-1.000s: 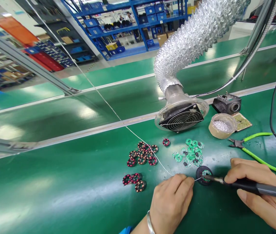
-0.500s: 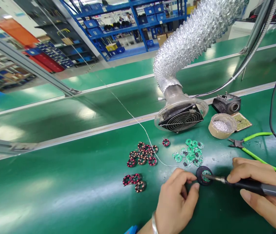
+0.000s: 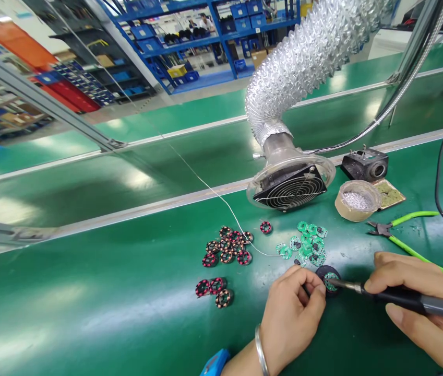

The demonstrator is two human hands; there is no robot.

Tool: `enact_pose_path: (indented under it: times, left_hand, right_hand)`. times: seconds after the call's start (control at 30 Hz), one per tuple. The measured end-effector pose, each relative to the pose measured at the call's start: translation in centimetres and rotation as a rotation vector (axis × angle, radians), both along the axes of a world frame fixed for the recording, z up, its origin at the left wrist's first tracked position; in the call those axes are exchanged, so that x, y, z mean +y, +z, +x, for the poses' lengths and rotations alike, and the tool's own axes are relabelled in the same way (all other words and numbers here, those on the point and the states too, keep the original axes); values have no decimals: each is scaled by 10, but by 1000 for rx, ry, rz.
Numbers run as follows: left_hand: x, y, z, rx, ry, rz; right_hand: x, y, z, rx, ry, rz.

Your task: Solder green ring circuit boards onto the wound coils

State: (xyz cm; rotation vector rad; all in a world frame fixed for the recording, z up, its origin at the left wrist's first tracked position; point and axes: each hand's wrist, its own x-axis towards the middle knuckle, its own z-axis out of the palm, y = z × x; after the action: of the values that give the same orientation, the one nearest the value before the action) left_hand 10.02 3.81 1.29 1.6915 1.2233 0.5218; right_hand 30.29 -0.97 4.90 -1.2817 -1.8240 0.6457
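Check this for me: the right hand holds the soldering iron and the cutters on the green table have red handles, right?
Not quite: in the head view, the handles of the cutters are bright green, not red. The right hand does hold the soldering iron, and the cutters do lie on the green table.

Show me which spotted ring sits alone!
The reddish ring below the fan; the others sit farther left, bunched in a pile and a trio.

At the bottom middle, the left hand bends its fingers, thumb and pointer close together. Lower right, the right hand grips.
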Motion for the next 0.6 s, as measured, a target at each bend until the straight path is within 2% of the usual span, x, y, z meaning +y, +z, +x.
enact_pose_path:
  times: [0.13,0.3,0.6]
  left_hand:
    - [1,-1,1,11,7,-20]
    - [1,0,1,29,19,-23]
    - [1,1,3,56,23,-62]
  right_hand:
    - [1,-2,0,10,50,-5]
    - [-1,-10,-9,110,-39,-14]
    - [-1,-10,-13,135,-60,-4]
